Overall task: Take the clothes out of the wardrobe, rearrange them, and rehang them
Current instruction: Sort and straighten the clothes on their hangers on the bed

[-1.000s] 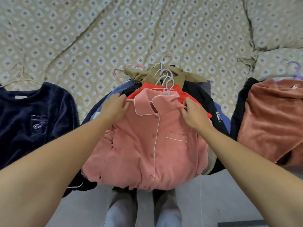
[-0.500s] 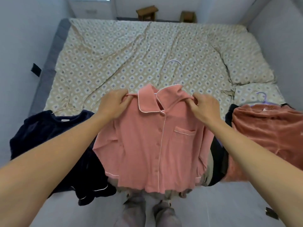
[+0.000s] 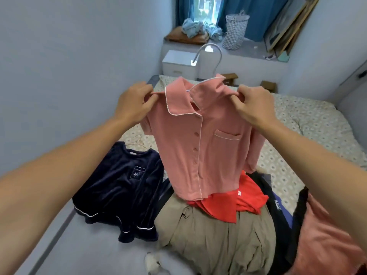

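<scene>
Change: a second ago the pink pyjama shirt lay on top of the clothes pile on the bed; now it hangs in the air, lifted clear, its hem just above the red garment.
Left hand: fingers pinch the shirt's shoulder, as they did half a second ago.
Right hand: fingers curled on the other shoulder, grasping cloth.
Hanger: inside the shirt, its hook standing up above the collar, between and beyond the two hands.
Navy top: on the bed below the left fingers, on its own hanger, not moved.
Meaning: the shirt is separated from the pile and seems ready to be straightened and carried to the wardrobe, which is out of view.
</scene>
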The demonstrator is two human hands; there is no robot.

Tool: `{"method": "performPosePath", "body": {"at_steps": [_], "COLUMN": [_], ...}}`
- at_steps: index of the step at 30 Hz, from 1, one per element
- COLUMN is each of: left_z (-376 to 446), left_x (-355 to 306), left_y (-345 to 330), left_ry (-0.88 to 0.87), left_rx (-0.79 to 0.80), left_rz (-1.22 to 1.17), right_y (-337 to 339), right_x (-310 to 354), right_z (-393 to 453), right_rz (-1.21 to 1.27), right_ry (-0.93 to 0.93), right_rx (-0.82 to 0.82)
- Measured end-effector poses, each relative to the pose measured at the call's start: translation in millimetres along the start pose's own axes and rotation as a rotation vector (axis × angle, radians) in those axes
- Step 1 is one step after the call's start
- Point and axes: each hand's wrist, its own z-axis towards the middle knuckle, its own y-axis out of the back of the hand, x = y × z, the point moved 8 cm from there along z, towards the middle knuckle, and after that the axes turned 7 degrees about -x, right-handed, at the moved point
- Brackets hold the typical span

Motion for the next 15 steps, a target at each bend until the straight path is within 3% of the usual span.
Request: {"method": "performPosePath", "body": {"at_steps": [10, 15], "left_z": [-60, -104], "left_x": [79, 135], "left_y": [120, 169], "left_ry": [0.070, 0.109], "left_rx": [-0.077, -0.084], "left_rz": [0.142, 0.170], "right_y": [-13, -40], "right_x": [141, 218], "right_z": [3, -24], "right_rz": [0.099, 0.156], "right_ry": [0.173, 0.184], "right_rx": [-0.019, 0.047]}}
